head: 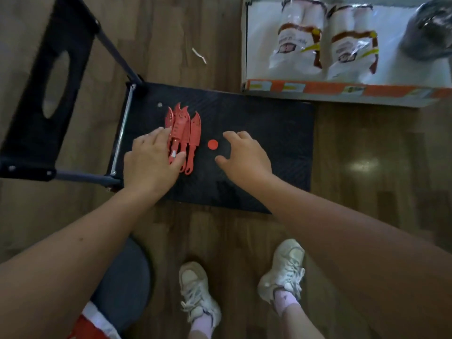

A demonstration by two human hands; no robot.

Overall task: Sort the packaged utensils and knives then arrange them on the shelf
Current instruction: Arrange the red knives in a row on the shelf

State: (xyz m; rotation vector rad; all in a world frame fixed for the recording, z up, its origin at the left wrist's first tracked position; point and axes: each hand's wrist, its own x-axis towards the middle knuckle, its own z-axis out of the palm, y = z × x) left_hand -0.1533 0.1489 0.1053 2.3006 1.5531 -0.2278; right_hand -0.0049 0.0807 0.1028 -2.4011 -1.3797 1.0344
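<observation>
Brown wood-plank floor (pixel 171 33) (one bright glare spot (pixel 364 165) at right); a black platform cart (pixel 269 133) near a white shelf (pixel 396 69).

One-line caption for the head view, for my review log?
Left hand rests on red knives on a black cart; right hand spread open beside a red disc.

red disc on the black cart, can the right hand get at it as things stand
Probably yes: the right hand hangs open just beside the red disc, with bare cart deck between them.
</observation>
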